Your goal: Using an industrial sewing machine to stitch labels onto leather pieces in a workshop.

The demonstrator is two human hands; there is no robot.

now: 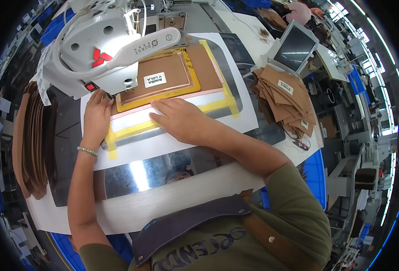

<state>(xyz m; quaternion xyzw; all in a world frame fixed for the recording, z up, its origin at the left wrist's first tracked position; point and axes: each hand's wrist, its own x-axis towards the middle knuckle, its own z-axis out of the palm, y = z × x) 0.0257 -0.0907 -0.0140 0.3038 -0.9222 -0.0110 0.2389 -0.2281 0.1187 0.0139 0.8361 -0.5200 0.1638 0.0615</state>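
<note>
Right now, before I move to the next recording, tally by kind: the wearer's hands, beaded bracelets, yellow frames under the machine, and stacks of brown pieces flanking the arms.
Hands: 2 (left hand, right hand)
Beaded bracelet: 1
Yellow frame: 1
Brown stacks: 2 (left stack, right stack)
Total: 6

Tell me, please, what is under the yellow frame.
A brown sheet shows beyond the right edge of the yellow frame, seemingly continuing beneath. What the frame covers cannot be seen, and the white machine hides its upper-left part.
</note>
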